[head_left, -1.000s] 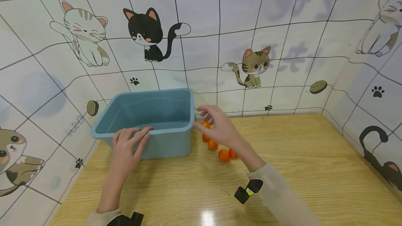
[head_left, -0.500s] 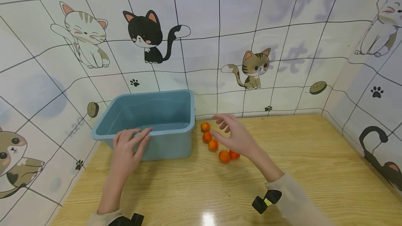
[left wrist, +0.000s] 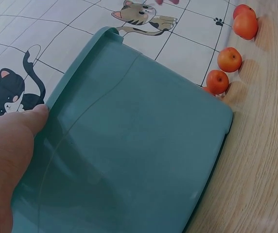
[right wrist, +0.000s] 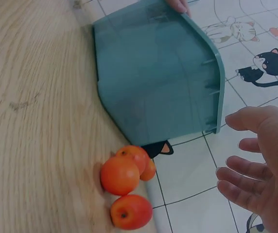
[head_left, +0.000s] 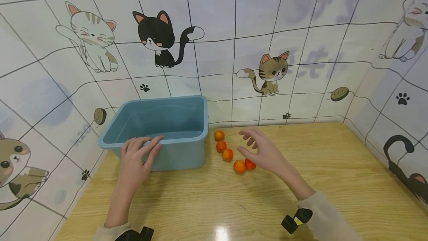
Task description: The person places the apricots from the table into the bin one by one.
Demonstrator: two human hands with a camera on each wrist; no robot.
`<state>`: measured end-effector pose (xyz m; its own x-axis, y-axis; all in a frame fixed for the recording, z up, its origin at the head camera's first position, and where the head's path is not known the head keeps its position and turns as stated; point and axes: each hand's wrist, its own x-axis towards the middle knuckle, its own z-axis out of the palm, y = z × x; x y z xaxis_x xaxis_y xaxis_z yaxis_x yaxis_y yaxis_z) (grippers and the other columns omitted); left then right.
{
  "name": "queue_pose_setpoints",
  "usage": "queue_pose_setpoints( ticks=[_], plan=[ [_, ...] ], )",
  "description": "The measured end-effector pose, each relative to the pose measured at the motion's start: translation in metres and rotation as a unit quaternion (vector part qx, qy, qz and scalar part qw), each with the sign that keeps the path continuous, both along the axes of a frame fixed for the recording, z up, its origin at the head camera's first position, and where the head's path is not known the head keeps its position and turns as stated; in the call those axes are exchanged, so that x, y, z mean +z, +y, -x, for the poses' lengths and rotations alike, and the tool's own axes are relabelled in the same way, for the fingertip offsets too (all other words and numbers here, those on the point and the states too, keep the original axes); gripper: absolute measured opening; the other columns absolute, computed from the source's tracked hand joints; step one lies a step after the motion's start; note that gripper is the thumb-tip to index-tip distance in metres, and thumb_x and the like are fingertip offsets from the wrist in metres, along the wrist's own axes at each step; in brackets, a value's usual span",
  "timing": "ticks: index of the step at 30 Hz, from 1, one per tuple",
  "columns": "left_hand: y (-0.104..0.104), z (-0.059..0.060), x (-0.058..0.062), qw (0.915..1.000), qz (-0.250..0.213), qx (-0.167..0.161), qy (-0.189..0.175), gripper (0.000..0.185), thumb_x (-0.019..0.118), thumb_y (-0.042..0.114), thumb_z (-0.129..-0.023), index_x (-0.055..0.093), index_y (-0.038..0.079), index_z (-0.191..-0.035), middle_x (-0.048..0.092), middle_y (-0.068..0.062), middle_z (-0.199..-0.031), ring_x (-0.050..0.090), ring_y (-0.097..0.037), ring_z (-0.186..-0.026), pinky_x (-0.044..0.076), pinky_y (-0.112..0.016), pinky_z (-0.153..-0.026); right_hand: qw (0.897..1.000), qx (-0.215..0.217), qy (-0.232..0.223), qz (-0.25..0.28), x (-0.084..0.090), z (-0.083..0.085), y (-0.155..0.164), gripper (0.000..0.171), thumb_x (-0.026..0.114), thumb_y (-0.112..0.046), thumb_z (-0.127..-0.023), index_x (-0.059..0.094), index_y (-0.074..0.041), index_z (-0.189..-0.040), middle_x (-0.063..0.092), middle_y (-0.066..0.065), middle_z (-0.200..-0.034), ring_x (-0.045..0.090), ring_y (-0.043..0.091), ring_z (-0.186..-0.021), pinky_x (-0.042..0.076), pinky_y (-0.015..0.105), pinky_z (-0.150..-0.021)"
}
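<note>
A blue-green plastic bin [head_left: 178, 153] stands at the left of the table against the wall. My left hand [head_left: 135, 161] holds its front rim, fingers over the edge; in the left wrist view the thumb [left wrist: 38, 116] lies along the rim, and the fingertips inside are hidden. Several small orange-red fruits [head_left: 227, 154] lie on the wood to the right of the bin, in a loose slanting row. My right hand [head_left: 262, 153] hovers just right of them, fingers loosely bent and holding nothing. The nearest fruit [head_left: 250, 163] is partly covered by this hand.
The wooden table [head_left: 200, 203] runs up to a wall covering [head_left: 214, 58] printed with cats and grid lines, which also encloses the left and right sides. What lies on the bin's floor is hidden by its front wall.
My right hand has drawn away from the bin's right edge, moving right past the fruits. A speck of red at the left fingertips has gone from sight. The left hand stays on the rim.
</note>
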<state>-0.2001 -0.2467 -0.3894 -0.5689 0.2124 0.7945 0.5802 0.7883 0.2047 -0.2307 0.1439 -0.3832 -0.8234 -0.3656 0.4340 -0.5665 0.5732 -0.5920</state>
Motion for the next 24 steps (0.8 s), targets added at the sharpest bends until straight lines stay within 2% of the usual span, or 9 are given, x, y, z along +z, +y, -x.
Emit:
queue_pose_setpoints(
  ticks=[4,11,17,24],
  plan=[
    [0.001,0.001,0.000,1.0000,-0.001,-0.001,0.001,0.027,0.066,0.020,-0.099,0.074,0.014,-0.124,0.067,-0.014,-0.107,0.057,-0.035,-0.104,0.028,-0.058,-0.103,1.000,-0.008,-0.014,-0.003,-0.010,0.002,0.011,0.043,0.074,-0.023,-0.094,0.061,-0.008,-0.131,0.062,0.004,-0.113,0.061,0.024,-0.092,0.054,0.044,-0.079],
    [0.000,0.000,0.000,1.0000,-0.004,0.001,-0.001,0.027,0.066,0.019,-0.098,0.075,0.014,-0.123,0.067,-0.013,-0.107,0.057,-0.034,-0.104,0.028,-0.057,-0.103,0.999,0.008,-0.030,-0.006,-0.026,0.006,0.025,0.041,0.077,-0.019,-0.091,0.063,-0.005,-0.128,0.063,0.005,-0.106,0.062,0.020,-0.085,0.056,0.043,-0.073],
    [0.001,0.000,0.000,1.0000,-0.005,0.001,0.001,0.026,0.067,0.018,-0.098,0.075,0.013,-0.123,0.068,-0.013,-0.106,0.057,-0.034,-0.104,0.028,-0.057,-0.102,0.999,0.004,-0.049,-0.018,-0.039,0.008,0.033,0.043,0.077,-0.019,-0.091,0.062,-0.004,-0.128,0.062,0.007,-0.104,0.061,0.017,-0.083,0.056,0.040,-0.072],
    [0.001,0.000,0.000,1.0000,-0.002,0.001,0.004,0.026,0.066,0.019,-0.099,0.075,0.012,-0.123,0.067,-0.015,-0.107,0.057,-0.035,-0.104,0.028,-0.057,-0.102,0.995,0.024,-0.094,-0.028,-0.052,0.010,0.040,0.047,0.077,-0.013,-0.090,0.060,0.000,-0.131,0.062,0.019,-0.110,0.061,0.019,-0.083,0.054,0.029,-0.069]
  ],
)
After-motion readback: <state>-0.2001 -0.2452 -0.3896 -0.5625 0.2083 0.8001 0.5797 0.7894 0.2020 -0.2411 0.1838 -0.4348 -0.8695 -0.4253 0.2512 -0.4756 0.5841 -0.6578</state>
